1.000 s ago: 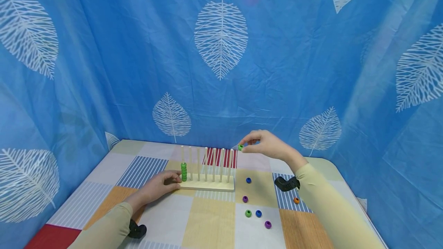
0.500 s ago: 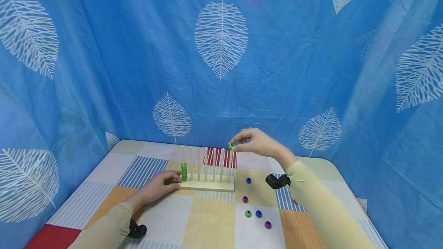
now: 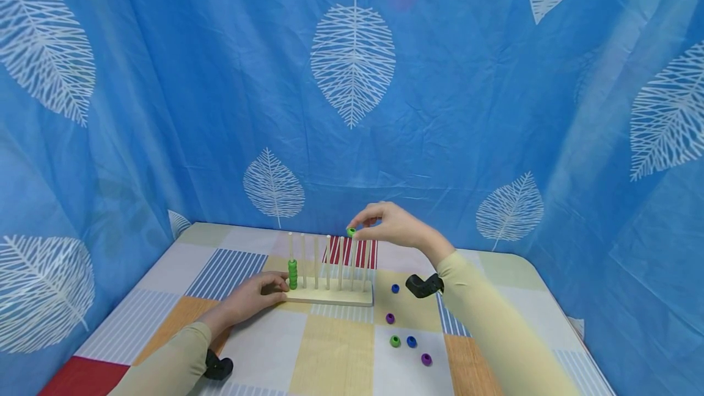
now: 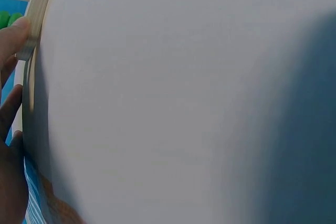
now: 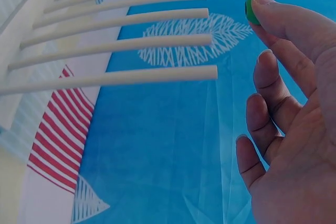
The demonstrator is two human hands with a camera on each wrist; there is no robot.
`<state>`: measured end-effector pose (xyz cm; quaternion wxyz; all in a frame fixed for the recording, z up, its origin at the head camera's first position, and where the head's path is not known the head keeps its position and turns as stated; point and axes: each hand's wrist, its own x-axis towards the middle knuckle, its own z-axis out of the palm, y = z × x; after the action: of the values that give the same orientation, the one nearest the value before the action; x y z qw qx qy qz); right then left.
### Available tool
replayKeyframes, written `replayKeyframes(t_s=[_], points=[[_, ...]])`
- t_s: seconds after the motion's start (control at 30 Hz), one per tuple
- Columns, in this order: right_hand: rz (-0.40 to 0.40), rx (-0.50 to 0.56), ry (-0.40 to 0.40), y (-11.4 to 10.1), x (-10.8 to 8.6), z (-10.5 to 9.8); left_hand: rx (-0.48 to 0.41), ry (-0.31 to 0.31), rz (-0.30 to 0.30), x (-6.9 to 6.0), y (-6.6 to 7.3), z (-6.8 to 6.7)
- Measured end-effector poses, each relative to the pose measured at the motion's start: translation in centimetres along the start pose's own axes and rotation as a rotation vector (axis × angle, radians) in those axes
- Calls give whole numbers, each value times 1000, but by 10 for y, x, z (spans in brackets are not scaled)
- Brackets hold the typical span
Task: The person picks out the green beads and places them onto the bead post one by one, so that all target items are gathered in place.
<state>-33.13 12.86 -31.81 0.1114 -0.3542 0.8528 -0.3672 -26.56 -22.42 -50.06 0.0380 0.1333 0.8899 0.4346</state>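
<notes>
A pale wooden peg rack (image 3: 335,299) stands on the table with a row of upright pegs. Several green beads (image 3: 293,275) are stacked on its leftmost peg. My left hand (image 3: 255,294) grips the left end of the base, the thumb (image 4: 16,34) lying on it near the green beads. Between the thumb and index finger of my right hand (image 3: 385,223) is a pinched green bead (image 5: 250,12). That hand is above the right part of the rack, and the bead is apart from the peg tips in the right wrist view. The other fingers are loosely bent.
Right of the rack lie loose beads: a blue bead (image 3: 395,288), a purple bead (image 3: 390,318), a green bead (image 3: 395,341), another blue bead (image 3: 411,341) and another purple bead (image 3: 426,359). A patchwork cloth (image 3: 335,347) covers the table. Blue curtain (image 3: 440,109) surrounds it.
My right hand has moved left with the green bead, from right of the rack to above its right-hand pegs. The forearm now covers the orange bead. My left hand has stayed put.
</notes>
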Motion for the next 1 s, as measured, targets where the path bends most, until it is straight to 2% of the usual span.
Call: replayKeyframes(t_s=[0.23,1.0], points=[[-7,8,-16,-5,11,5,-1,-4,-1,-1,1,0],[-116,8,-83,-21,46,22,-8,-6,2,1,-1,0]])
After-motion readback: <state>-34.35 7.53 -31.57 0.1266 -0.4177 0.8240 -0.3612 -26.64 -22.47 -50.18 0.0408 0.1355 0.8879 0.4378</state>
